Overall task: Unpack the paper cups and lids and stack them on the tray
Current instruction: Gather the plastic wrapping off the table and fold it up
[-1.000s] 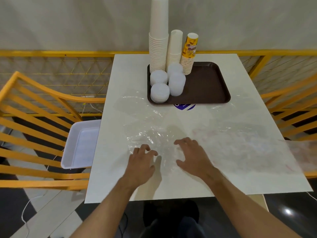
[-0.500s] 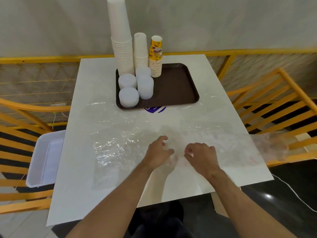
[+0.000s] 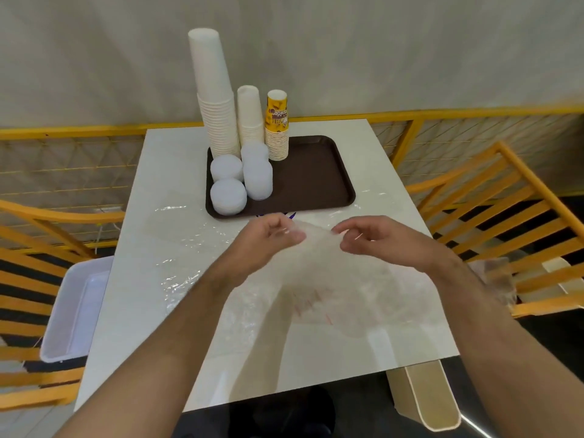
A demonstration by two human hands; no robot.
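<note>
head | left hand (image 3: 268, 238), right hand (image 3: 376, 240) pinch plastic bag (image 3: 319, 248) between them

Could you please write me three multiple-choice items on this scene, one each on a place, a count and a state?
1. Where does the printed yellow cup stack stand?
A. on the brown tray
B. in the white bin
C. on a chair

2. How many cup stacks stand on the tray?
A. one
B. three
C. five

3. What are the left hand and right hand doing?
A. resting flat on the table
B. lifting a cup stack
C. pinching the clear plastic wrap between them

Answers: 1 A, its base sits on the tray's far side. 2 B, the tall white stack, the shorter white stack and the printed one. 3 C, both hands have a grip on the wrap above the table.
</note>
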